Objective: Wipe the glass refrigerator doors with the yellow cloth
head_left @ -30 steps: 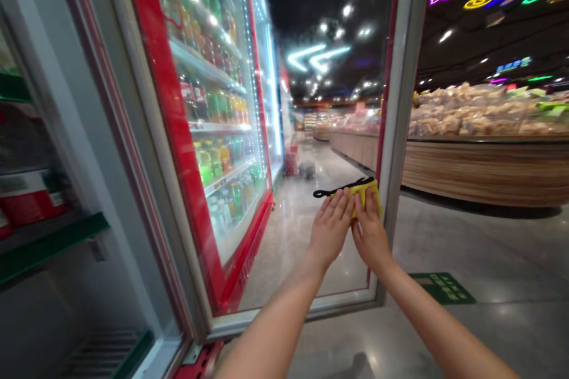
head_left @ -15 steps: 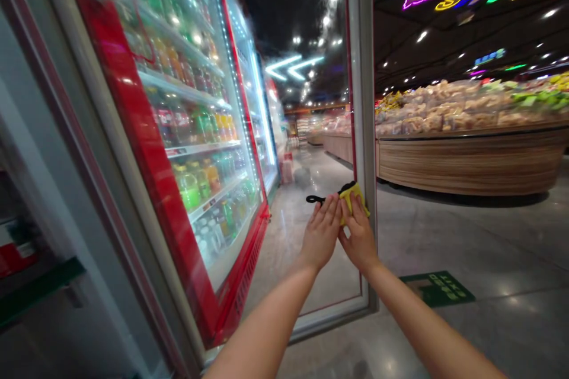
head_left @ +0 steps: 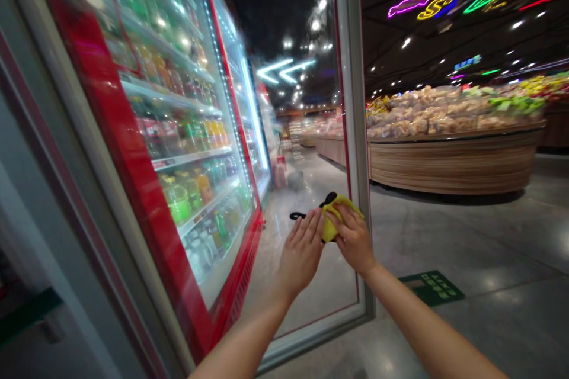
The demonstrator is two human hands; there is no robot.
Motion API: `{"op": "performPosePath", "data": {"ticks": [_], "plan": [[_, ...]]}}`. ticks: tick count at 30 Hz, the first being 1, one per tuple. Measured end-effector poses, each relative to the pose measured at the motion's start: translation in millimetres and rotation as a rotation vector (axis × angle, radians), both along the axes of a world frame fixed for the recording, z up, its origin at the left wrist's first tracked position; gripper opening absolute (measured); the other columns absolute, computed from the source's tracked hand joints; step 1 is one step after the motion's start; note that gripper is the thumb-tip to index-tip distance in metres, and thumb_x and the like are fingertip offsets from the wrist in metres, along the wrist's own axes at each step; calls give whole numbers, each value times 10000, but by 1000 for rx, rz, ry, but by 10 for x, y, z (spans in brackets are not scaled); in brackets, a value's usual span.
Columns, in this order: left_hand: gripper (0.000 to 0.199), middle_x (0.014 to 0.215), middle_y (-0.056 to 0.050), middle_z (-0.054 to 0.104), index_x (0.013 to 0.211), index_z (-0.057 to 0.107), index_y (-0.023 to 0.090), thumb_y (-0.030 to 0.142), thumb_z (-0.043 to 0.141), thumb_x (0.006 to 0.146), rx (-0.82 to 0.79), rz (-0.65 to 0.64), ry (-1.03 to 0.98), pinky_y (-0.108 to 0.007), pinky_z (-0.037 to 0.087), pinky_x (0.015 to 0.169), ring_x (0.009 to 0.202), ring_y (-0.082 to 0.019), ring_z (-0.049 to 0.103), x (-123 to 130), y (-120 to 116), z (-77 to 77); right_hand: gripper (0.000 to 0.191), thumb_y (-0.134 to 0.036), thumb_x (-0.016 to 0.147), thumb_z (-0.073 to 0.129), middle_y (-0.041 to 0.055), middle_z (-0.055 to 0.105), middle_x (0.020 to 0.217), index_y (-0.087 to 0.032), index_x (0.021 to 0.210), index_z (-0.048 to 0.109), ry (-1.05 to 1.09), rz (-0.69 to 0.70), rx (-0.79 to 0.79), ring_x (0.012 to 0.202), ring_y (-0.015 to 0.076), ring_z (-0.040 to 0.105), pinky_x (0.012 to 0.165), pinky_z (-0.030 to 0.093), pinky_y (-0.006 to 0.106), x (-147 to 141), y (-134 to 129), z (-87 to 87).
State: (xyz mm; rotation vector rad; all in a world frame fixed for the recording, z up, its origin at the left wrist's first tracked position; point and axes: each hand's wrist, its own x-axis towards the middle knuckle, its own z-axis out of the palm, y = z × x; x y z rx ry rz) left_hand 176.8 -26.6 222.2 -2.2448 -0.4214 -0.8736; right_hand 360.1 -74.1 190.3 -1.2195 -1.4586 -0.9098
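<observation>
A yellow cloth (head_left: 329, 226) with black edging lies against the glass door (head_left: 331, 278), close to the upright of its metal frame (head_left: 354, 100). My right hand (head_left: 354, 243) grips the cloth, its fingers bent over the yellow side. Beside it, my left hand (head_left: 303, 251) rests with straight fingers at the cloth's left part, pressed towards the pane. A black loop (head_left: 297, 215) sticks out past the left fingertips. What lies under the left palm is hidden.
On the left stands a red-framed drinks fridge (head_left: 222, 308) with lit shelves of bottles. A wooden display stand (head_left: 444, 163) heaped with packed goods is beyond the door at right. A green exit sign (head_left: 438, 287) lies on the floor.
Both hands and the cloth have moved left and slightly down over the glass, away from the frame's upright. More of the yellow cloth shows. The view has shifted a little.
</observation>
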Motion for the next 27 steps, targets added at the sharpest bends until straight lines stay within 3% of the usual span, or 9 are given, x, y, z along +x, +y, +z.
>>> {"op": "performPosePath", "data": {"ticks": [2,4,9,13,16,19,23,25,27], "plan": [[681,1648,-96,346,1604,275,142,333,516,997,7,14,14,-427,230,1286,1560,-210,242,-182,0,-87,519,-41,872,457,92,642,1396,-265,1258,724,26,38,21,1362,258,535,1122,471,507,85,-25,-21],[716,1646,-90,344,1618,240,166,373,524,994,8,50,4,-436,158,1302,1564,-208,229,-319,28,-67,498,-28,864,432,90,662,1354,-250,1155,770,112,96,89,1335,243,557,1106,485,484,101,11,110],[779,1664,-108,280,1631,172,164,369,551,983,-27,157,-31,-492,119,1301,1569,-248,201,-414,176,207,419,-103,897,441,99,633,1390,-235,1125,766,210,152,164,1390,253,510,1176,405,527,-184,108,522],[845,1669,-101,256,1629,167,150,373,621,953,-35,170,-26,-497,145,1297,1575,-252,171,-407,253,293,210,-249,877,640,139,580,1437,-216,1055,746,190,-13,56,1450,333,424,1210,307,625,-387,34,272],[898,1666,-99,261,1633,132,158,389,651,938,-33,167,-37,-487,153,1297,1575,-244,175,-422,267,269,325,-124,903,533,137,614,1386,-201,1174,695,195,-39,42,1436,272,453,1203,370,563,-328,14,44],[888,1659,-95,284,1636,103,184,392,628,951,-18,153,-47,-464,148,1300,1569,-230,198,-440,284,257,557,-32,912,392,133,596,1428,-205,1409,573,145,-18,62,1429,226,471,1177,434,498,-152,72,171],[728,1646,-75,323,1635,76,223,330,466,1030,31,122,-107,-464,70,1305,1556,-199,238,-420,341,334,533,-75,967,395,103,616,1420,-274,1422,588,86,-60,130,1477,251,412,1198,397,545,-37,173,600],[719,1644,-85,325,1635,62,221,357,444,1041,30,129,-166,-511,25,1299,1559,-215,228,-395,366,401,496,-139,981,463,101,573,1476,-298,1437,578,104,-117,133,1520,280,332,1209,364,585,-71,180,609],[750,1644,-96,323,1635,57,210,407,461,1035,22,134,-194,-540,2,1292,1564,-231,211,-375,380,458,522,-185,975,525,110,492,1554,-297,1485,526,112,-152,108,1550,307,254,1214,332,621,-121,162,440]]}}
